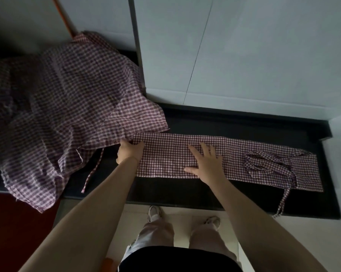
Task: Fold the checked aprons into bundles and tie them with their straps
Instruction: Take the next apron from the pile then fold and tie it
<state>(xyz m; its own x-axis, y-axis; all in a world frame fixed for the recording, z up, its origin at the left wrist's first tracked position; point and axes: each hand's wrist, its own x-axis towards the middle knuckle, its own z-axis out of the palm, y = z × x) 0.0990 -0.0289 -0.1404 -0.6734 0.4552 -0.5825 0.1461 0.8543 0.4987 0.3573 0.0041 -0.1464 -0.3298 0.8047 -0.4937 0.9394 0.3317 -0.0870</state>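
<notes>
Gripping the folded apron strip's left end with our left hand, we press our right hand flat mid-frame, fingers spread.

The folded apron lies as a long strip along the dark tabletop, and bare tabletop runs in front of it and behind it up to the pale wall. Left of the folded apron a heap of loose aprons blocks that end and spills over the edge. On the folded apron's right end, tangled straps lie looped.
</notes>
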